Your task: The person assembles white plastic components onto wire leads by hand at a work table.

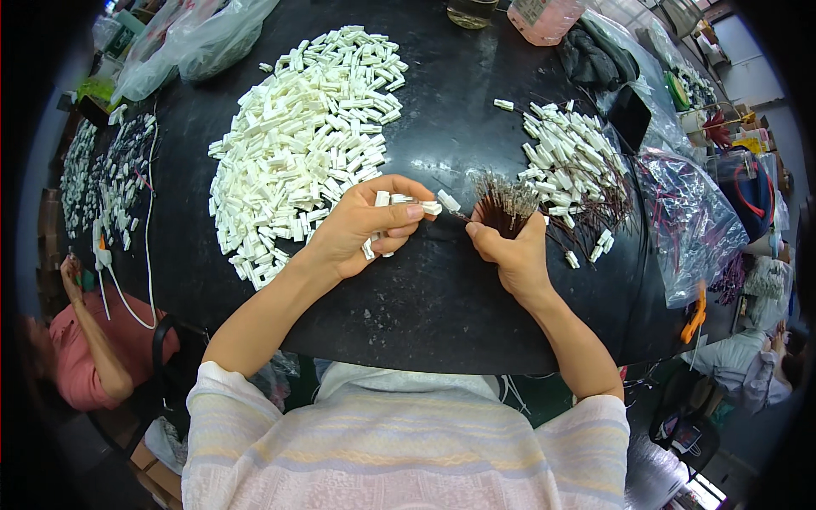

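Observation:
My left hand [374, 223] is closed around several small white plastic connector housings [384, 199], one of them pinched out at the fingertips. Just to the right of those fingertips, another white housing [448, 201] sits on the end of a wire that runs to my right hand [512, 248]. That hand grips a bundle of thin dark brown wires [503, 208], their pale metal ends fanned upward. A large pile of loose white housings [297, 144] lies beyond my left hand. Past my right hand is a smaller heap of housings with brown wires attached [574, 157].
A clear plastic bag [684, 221] and an orange-handled tool [694, 316] lie at the right of the black table [442, 314]. A dark phone-like slab [630, 119] stands at the far right. At left, a white cable [151, 212] runs near more connectors; a co-worker [93, 348] sits there.

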Action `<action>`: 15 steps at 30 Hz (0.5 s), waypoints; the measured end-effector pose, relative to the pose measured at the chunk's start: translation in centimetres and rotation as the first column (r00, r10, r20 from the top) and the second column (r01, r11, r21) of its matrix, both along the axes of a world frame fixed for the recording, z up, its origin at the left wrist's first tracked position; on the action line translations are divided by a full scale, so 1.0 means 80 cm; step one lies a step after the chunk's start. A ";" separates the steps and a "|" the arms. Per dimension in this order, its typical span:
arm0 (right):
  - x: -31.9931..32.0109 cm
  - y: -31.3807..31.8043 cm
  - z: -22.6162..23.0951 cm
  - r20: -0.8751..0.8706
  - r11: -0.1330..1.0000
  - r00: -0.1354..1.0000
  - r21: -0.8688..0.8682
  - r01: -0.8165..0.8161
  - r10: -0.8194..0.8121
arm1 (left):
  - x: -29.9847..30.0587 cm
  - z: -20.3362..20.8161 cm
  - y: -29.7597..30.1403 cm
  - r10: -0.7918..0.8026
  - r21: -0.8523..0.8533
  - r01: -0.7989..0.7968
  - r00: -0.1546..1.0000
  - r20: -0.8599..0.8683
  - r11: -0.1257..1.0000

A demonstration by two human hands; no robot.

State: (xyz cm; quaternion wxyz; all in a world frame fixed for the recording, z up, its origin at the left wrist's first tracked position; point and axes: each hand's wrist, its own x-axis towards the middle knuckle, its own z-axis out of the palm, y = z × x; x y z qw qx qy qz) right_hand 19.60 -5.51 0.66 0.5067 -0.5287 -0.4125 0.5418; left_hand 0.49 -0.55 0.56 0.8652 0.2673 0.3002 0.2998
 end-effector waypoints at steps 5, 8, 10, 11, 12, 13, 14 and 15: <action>0.003 -0.001 0.000 -0.015 0.997 0.999 -0.057 -0.051 0.050 | -0.003 -0.006 -0.001 0.022 0.023 -0.022 1.000 0.001 0.999; -0.001 0.000 0.008 0.077 0.996 0.993 -0.002 -0.084 0.084 | -0.002 -0.004 -0.002 0.028 0.037 -0.027 1.000 -0.012 0.999; -0.001 0.000 0.010 0.132 0.996 0.988 0.024 -0.081 0.077 | 0.000 -0.003 -0.003 0.031 0.058 -0.029 0.999 -0.042 0.998; -0.001 0.000 0.009 0.131 0.997 0.988 0.023 -0.080 0.076 | 0.002 -0.002 -0.004 0.037 0.080 -0.031 0.997 -0.072 0.996; -0.002 0.000 0.009 0.131 0.996 0.989 0.041 -0.076 0.070 | 0.003 0.000 -0.005 0.036 0.080 -0.030 0.997 -0.073 0.996; -0.003 0.000 0.008 0.130 0.996 0.989 0.058 -0.074 0.066 | 0.003 0.001 -0.007 0.044 0.121 -0.030 0.992 -0.114 0.992; -0.003 0.000 0.007 0.127 0.996 0.990 0.057 -0.074 0.066 | 0.004 0.002 -0.008 0.054 0.162 -0.029 0.986 -0.155 0.986; -0.003 0.000 0.007 0.151 0.996 0.986 0.041 -0.083 0.076 | 0.004 0.002 -0.009 0.055 0.161 -0.029 0.986 -0.157 0.987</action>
